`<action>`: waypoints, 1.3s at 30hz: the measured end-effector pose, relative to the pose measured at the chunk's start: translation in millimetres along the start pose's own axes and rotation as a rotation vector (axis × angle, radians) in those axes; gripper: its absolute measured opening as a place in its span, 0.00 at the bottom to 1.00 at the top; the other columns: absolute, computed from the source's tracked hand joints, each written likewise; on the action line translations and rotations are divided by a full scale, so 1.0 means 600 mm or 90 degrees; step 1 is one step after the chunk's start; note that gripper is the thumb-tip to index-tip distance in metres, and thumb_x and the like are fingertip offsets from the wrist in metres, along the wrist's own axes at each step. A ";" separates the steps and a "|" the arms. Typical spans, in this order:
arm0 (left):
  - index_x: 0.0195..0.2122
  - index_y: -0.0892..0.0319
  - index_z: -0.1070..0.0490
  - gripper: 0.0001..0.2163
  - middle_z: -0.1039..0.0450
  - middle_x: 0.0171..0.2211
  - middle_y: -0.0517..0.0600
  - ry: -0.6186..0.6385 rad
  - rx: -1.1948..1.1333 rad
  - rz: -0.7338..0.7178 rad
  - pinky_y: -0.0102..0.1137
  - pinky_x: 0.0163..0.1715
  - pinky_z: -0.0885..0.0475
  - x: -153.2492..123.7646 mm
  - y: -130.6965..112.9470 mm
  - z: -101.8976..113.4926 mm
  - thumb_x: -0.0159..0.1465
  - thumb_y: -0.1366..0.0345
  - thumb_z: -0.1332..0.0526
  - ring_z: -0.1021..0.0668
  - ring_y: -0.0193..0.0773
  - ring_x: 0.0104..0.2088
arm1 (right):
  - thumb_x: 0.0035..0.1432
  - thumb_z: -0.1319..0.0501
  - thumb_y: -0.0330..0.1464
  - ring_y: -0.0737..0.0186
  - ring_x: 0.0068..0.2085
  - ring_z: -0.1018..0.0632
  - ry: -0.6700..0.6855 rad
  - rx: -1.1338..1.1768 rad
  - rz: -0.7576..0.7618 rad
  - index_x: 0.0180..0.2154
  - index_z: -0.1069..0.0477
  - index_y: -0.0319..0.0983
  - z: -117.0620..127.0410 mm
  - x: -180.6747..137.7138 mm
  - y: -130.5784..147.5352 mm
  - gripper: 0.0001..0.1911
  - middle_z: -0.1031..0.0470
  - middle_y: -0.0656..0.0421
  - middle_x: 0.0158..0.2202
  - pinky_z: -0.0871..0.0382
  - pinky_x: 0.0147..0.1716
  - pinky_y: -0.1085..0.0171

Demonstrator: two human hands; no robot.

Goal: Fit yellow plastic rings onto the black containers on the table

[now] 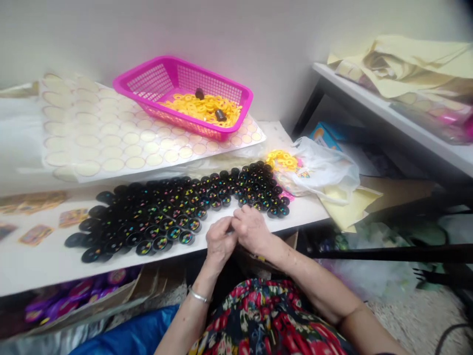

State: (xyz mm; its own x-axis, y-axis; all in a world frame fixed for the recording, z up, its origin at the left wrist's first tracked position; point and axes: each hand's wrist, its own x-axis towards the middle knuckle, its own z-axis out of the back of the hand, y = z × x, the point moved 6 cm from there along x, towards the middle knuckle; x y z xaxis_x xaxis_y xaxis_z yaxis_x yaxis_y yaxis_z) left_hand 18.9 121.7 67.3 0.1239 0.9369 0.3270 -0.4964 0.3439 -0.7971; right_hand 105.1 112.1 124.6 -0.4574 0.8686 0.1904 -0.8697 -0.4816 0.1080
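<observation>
My left hand [220, 238] and my right hand [252, 229] meet at the table's front edge, fingertips pressed together. Whatever lies between the fingers is hidden by the hands themselves. Just beyond them spread many small round black cups [160, 242], standing close together with bright multicoloured bits inside. A few of the cups nearly touch my right fingers. Yellow rings [281, 160] lie behind the cups on the right, beside a clear plastic bag [325, 167].
A pink mesh basket [158, 106] with yellow rings and two dark pieces rests on sheets of round stickers [111, 153]. Printed cards [36, 234] lie at the left. A shelf [391, 108] juts in at the right. Purple packets [79, 291] fill a box below the table.
</observation>
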 end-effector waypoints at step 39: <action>0.43 0.60 0.28 0.20 0.25 0.33 0.50 -0.055 0.038 0.007 0.31 0.33 0.28 -0.004 0.019 -0.005 0.50 0.57 0.33 0.26 0.35 0.29 | 0.39 0.38 0.34 0.72 0.18 0.35 -0.571 0.638 -0.592 0.30 0.30 0.34 0.062 0.000 -0.414 0.14 0.34 0.65 0.19 0.42 0.17 0.70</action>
State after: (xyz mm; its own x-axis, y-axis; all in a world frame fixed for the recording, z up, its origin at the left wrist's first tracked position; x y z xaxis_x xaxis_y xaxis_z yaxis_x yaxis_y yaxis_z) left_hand 15.6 123.4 55.8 0.0450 0.9307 0.3630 -0.5474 0.3269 -0.7704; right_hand 328.2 227.4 133.9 0.6844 0.7164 0.1358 -0.1430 -0.0508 0.9884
